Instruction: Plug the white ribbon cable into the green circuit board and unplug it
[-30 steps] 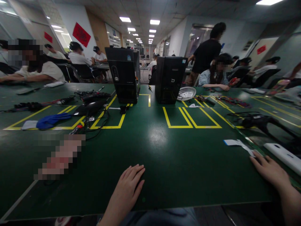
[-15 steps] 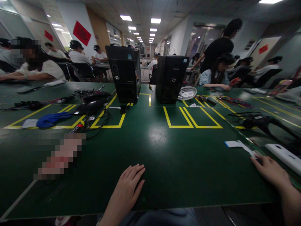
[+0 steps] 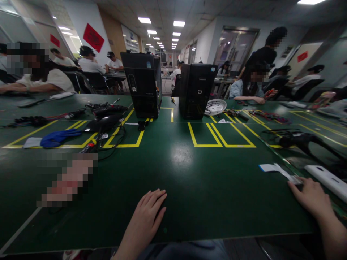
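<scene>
My left hand point(image 3: 148, 213) lies palm down on the green table point(image 3: 206, 202) near its front edge. Its fingers are stretched out and nothing is in it. At the right, my right hand point(image 3: 314, 196) rests on the table with thumb and index finger apart. Those fingertips are at the near end of a white flat ribbon cable point(image 3: 282, 170) with a blue tip, which lies folded on the table. Whether they press on that end is hard to see. Just beyond this hand lies a long white plastic piece point(image 3: 326, 180).
Two black computer towers point(image 3: 141, 86) stand at the back middle, beside a white basket point(image 3: 216, 107). Blue glove point(image 3: 59, 138), black cables point(image 3: 115, 144) and a blurred-out patch are at left. A black cabled object point(image 3: 306, 141) lies right. Co-workers sit around.
My right hand has shifted slightly, and a gap shows between its thumb and index finger. My left hand stays put. In the background, a standing person has moved right.
</scene>
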Tool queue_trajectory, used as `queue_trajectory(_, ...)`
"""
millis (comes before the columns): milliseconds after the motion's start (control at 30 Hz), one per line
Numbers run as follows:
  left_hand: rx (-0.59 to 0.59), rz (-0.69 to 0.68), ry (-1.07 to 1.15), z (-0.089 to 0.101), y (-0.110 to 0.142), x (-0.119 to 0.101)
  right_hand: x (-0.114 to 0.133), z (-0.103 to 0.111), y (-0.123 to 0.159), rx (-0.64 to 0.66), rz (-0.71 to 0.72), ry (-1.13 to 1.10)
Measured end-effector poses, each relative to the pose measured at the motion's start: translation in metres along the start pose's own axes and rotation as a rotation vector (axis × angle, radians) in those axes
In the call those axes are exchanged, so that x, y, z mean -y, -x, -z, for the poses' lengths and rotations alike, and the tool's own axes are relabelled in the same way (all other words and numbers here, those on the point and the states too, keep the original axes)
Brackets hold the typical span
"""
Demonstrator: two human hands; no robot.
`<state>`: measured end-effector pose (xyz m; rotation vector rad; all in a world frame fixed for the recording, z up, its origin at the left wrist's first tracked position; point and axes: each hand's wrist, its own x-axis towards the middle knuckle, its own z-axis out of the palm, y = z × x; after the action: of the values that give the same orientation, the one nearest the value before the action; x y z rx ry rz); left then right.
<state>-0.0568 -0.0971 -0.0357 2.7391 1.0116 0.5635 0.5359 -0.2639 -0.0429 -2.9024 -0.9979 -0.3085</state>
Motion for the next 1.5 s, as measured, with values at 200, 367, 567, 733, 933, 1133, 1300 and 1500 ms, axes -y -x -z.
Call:
queue_trajectory(200,-0.019,-0.017,0.001,-0.002,0.0,0.001,0.01,0.007,0.007,0.052,0.099,-0.045)
queue_trajectory(367,-0.023,-0.014,0.005,0.0,0.0,-0.001,0.015,0.01,0.012,0.111,0.089,-0.181)
queue_trajectory(567,-0.02,-0.012,0.011,0.002,-0.001,-0.001,0.041,0.014,0.034,0.117,0.155,-0.388)
queue_trajectory(733,-0.028,-0.01,0.018,0.002,0.0,-0.001,0.113,0.026,0.078,0.132,0.489,-0.551)
queue_trajectory(933,-0.039,-0.014,0.011,0.001,-0.001,-0.001,0.232,0.063,0.161,0.296,0.94,-0.608)
queue_trajectory(1133,-0.044,-0.028,0.007,0.0,0.001,0.001,0.302,0.079,0.203,0.414,1.154,-0.708)
queue_trajectory(1300,0.019,-0.11,0.043,0.006,0.001,-0.003,0.314,0.078,0.213,0.411,1.206,-0.702)
queue_trajectory(1500,0.079,-0.088,0.059,0.008,0.0,-0.004,0.269,0.067,0.167,0.313,1.022,-0.549)
